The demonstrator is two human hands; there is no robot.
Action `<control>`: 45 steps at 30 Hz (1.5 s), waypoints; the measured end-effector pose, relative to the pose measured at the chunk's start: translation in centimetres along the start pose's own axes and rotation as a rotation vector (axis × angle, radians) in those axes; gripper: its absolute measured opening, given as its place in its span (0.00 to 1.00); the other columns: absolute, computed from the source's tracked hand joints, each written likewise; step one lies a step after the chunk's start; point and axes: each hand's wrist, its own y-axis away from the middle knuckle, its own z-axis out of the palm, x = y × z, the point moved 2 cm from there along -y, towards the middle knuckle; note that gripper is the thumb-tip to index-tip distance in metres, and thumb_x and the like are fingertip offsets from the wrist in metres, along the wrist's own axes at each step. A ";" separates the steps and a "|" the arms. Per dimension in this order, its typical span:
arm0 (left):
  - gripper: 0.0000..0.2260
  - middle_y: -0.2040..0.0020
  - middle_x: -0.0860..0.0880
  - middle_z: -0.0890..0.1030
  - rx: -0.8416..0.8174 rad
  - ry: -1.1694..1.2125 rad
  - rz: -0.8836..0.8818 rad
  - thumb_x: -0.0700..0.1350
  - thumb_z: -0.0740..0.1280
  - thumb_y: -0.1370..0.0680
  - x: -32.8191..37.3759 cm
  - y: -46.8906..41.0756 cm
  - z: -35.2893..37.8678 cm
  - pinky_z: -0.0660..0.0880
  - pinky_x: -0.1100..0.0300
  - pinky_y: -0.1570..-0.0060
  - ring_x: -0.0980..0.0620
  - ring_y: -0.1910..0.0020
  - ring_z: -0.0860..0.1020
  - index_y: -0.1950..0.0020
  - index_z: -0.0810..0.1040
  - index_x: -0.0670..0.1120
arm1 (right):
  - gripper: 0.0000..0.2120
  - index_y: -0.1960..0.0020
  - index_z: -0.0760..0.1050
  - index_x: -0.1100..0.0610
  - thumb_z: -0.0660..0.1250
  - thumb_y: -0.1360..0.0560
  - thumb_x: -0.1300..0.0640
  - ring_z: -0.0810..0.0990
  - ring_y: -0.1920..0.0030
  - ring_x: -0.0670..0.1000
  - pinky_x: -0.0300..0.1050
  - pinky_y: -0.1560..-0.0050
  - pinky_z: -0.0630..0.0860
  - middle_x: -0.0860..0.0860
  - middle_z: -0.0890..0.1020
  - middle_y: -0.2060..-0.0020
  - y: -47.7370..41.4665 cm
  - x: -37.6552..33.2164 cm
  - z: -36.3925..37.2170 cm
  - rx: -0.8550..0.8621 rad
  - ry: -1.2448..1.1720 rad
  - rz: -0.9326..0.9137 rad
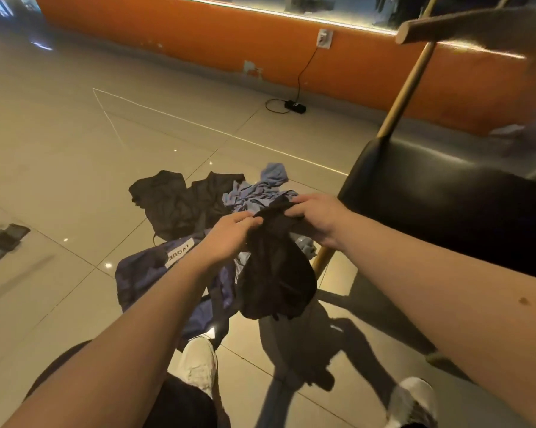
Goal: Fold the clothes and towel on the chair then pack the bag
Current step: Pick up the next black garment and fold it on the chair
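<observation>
Holding a black garment (276, 273) in the air above the floor (59, 149), gripped at the top by both hands.
Left hand (229, 234) and right hand (317, 217) each pinch the bunched top edge with curled fingers; the rest hangs loose. On the tiles below: navy bag (149, 276) with white label, crumpled light-blue cloth (254, 196), dark garment (174, 202) spread out beside it. Black chair (446, 205) stands just right of the pile. White shoes (198, 366) at bottom of view.

Glossy tiled floor (75, 143), orange wall (198, 32)
</observation>
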 end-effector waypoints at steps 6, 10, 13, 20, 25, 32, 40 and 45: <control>0.14 0.47 0.46 0.87 -0.116 0.053 -0.075 0.47 0.62 0.16 0.5 0.3 0.0 0.77 0.53 0.44 0.47 0.46 0.85 0.44 0.84 0.39 | 0.12 0.44 0.82 0.58 0.73 0.26 0.67 0.83 0.50 0.53 0.44 0.54 0.84 0.57 0.83 0.48 0.4 1.9 -2.5 0.092 0.194 -0.033; 0.15 0.46 0.42 0.86 -0.096 0.132 -0.095 0.49 0.63 0.17 1.0 0.3 -0.5 0.78 0.49 0.40 0.46 0.45 0.85 0.43 0.84 0.39 | 0.13 0.40 0.81 0.56 0.73 0.24 0.62 0.83 0.50 0.51 0.44 0.55 0.83 0.54 0.83 0.48 0.2 2.6 -2.0 0.095 0.179 0.005; 0.18 0.46 0.44 0.86 -0.044 0.112 -0.058 0.55 0.64 0.18 1.2 -0.2 -0.9 0.78 0.45 0.39 0.43 0.41 0.83 0.43 0.84 0.41 | 0.16 0.37 0.79 0.59 0.74 0.24 0.60 0.84 0.49 0.55 0.50 0.52 0.84 0.56 0.84 0.49 0.5 2.8 -1.4 0.107 0.068 0.086; 0.24 0.45 0.42 0.86 -0.147 0.244 -0.119 0.63 0.64 0.19 1.0 -0.4 -1.1 0.74 0.45 0.33 0.43 0.42 0.84 0.43 0.85 0.43 | 0.11 0.39 0.77 0.62 0.69 0.20 0.60 0.83 0.61 0.53 0.46 0.71 0.78 0.57 0.84 0.55 1.9 2.4 -0.4 0.119 -0.072 0.246; 0.11 0.44 0.46 0.85 -0.364 0.272 -0.123 0.54 0.69 0.20 0.6 -0.4 -1.3 0.75 0.51 0.40 0.46 0.42 0.83 0.48 0.86 0.49 | 0.12 0.40 0.78 0.65 0.67 0.19 0.59 0.83 0.55 0.57 0.53 0.54 0.79 0.59 0.84 0.54 2.4 1.8 -0.1 0.089 -0.173 0.287; 0.21 0.39 0.40 0.84 -0.239 0.292 -0.196 0.51 0.72 0.24 -0.5 -1.7 -3.5 0.73 0.47 0.33 0.40 0.38 0.82 0.36 0.81 0.39 | 0.07 0.48 0.83 0.63 0.70 0.21 0.61 0.85 0.57 0.56 0.47 0.65 0.78 0.57 0.87 0.63 2.8 1.5 -0.4 0.005 -0.078 0.322; 0.11 0.59 0.43 0.83 -0.155 0.572 -0.346 0.46 0.67 0.20 0.4 -1.2 -4.2 0.79 0.50 0.52 0.45 0.61 0.84 0.58 0.80 0.40 | 0.16 0.41 0.80 0.58 0.71 0.22 0.49 0.80 0.41 0.58 0.60 0.36 0.76 0.57 0.83 0.41 2.7 0.9 0.2 0.030 0.141 0.229; 0.17 0.35 0.40 0.80 -0.134 0.656 -0.372 0.46 0.70 0.21 -0.4 -2.2 -4.3 0.74 0.45 0.31 0.41 0.37 0.80 0.37 0.79 0.37 | 0.16 0.38 0.77 0.60 0.65 0.18 0.49 0.83 0.47 0.58 0.58 0.44 0.81 0.58 0.85 0.51 3.0 0.7 1.3 -0.085 -0.091 0.245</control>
